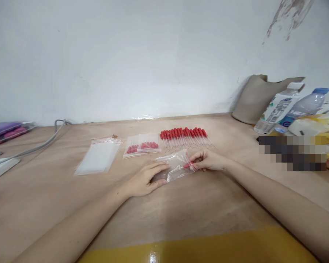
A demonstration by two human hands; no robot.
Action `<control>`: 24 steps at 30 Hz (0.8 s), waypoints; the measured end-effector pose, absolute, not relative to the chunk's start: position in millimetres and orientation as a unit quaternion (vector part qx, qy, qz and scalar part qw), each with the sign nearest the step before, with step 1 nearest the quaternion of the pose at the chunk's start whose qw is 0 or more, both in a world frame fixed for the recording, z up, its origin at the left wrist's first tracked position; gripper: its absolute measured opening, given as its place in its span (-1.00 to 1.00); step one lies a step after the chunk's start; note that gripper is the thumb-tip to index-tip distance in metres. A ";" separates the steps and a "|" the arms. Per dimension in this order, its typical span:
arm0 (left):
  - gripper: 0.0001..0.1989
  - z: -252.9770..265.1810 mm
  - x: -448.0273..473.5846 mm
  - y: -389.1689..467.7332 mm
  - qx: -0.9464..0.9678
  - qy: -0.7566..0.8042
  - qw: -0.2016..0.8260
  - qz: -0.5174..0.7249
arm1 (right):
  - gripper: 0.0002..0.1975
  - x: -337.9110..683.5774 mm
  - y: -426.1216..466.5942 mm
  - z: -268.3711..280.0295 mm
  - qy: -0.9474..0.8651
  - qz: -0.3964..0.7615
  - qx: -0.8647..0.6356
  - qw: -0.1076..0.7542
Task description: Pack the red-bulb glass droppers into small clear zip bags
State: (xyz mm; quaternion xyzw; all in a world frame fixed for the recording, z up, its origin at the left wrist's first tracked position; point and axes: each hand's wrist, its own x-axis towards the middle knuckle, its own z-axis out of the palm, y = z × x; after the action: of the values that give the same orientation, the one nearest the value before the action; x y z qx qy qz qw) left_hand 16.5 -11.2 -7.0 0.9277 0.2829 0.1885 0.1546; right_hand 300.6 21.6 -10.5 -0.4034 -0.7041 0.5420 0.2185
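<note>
A clear zip bag [177, 157] with a red line along its mouth lies between my hands on the wooden table. My left hand [145, 180] rests on its left end, thumb and fingers stretched apart. At the bag's right end, my right hand [207, 160] pinches a red-bulbed dropper [186, 165] at the mouth; the fingers partly hide the grip. Behind the bag lies a row of droppers [183, 133] with red bulbs and thin clear stems. Left of them are filled zip bags [142, 146] showing red bulbs. Farther left sits a stack of flat zip bags [100, 155].
A grey cable [48, 141] and purple and pink packages [7, 131] lie at the left. Along the right stand a beige container [252, 98] and two plastic bottles [279, 107], beside yellow packaging [320, 126]. A white wall [153, 62] closes off the back. Yellow tape [194, 248] covers the front edge.
</note>
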 end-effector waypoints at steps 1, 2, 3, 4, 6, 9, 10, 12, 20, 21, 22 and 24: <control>-0.57 -6.6 16.6 -11.6 0.927 0.284 0.156 0.188 | -0.63 299.6 20.5 -9.1 -0.718 0.538 -0.390 0.209; -0.57 -6.3 16.7 -11.9 0.927 0.283 0.157 0.187 | -0.63 298.5 19.4 -7.8 -0.727 0.537 -0.375 0.204; -0.57 -6.2 16.6 -12.0 0.927 0.284 0.158 0.186 | -0.63 297.5 18.4 -6.7 -0.731 0.540 -0.364 0.204; -0.57 -6.3 16.5 -11.9 0.927 0.284 0.158 0.185 | -0.63 296.5 17.4 -5.9 -0.729 0.541 -0.362 0.210; -0.57 -6.8 16.4 -11.5 0.927 0.287 0.157 0.182 | -0.63 295.2 15.9 -5.2 -0.714 0.542 -0.383 0.223; -0.57 -7.2 16.6 -11.0 0.928 0.290 0.153 0.179 | -0.66 295.6 15.1 -5.7 -0.690 0.540 -0.418 0.237; -0.57 -7.2 16.6 -11.1 0.928 0.290 0.152 0.178 | -0.68 296.5 15.4 -6.0 -0.689 0.543 -0.419 0.234; -0.58 -7.1 16.7 -11.4 0.929 0.289 0.152 0.176 | -0.69 299.1 16.4 -6.2 -0.699 0.545 -0.409 0.216; -0.62 -6.3 17.5 -11.9 0.928 0.285 0.158 0.182 | -0.59 302.4 14.6 -1.8 -0.708 0.541 -0.406 0.202; -0.65 -5.4 17.8 -12.3 0.927 0.282 0.162 0.187 | -0.61 300.9 13.9 -2.1 -0.702 0.545 -0.412 0.204; -0.69 -4.3 18.2 -12.9 0.925 0.281 0.167 0.192 | -0.63 299.0 13.5 -3.0 -0.694 0.543 -0.424 0.210; -0.77 -2.1 18.7 -13.9 0.923 0.280 0.175 0.197 | -0.66 295.3 13.7 -6.5 -0.675 0.524 -0.468 0.225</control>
State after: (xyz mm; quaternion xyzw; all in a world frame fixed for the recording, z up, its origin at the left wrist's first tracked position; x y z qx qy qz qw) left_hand 18.7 -13.9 -2.1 0.9229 0.2804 0.1974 0.1750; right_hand 295.3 13.7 -6.5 -0.4682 -0.6750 0.5242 0.2247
